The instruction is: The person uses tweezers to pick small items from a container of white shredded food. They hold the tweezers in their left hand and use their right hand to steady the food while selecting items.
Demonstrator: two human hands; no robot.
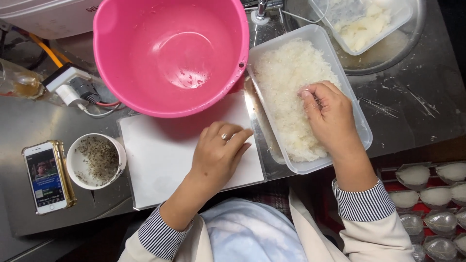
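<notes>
Two hands work here: your right hand [330, 114] pinches the rice [291, 82] in the clear tray [361, 136] at the right, while your left hand [218, 153] rests loosely curled and empty on the white board [155, 155], near the pink bowl [170, 53].

Bright, sharp overhead light; soft shadows.

This is a food-preparation kitchen, likely a commercial one. The desk [417, 97] is bare stainless steel, wet and scratched. On it stand a clear plastic tub of cooked rice [296, 92], a pink mixing bowl [170, 53] and a white cutting board [160, 155]. Lower right, rows of clear moulded trays [432, 194] hold shaped rice portions.
</notes>
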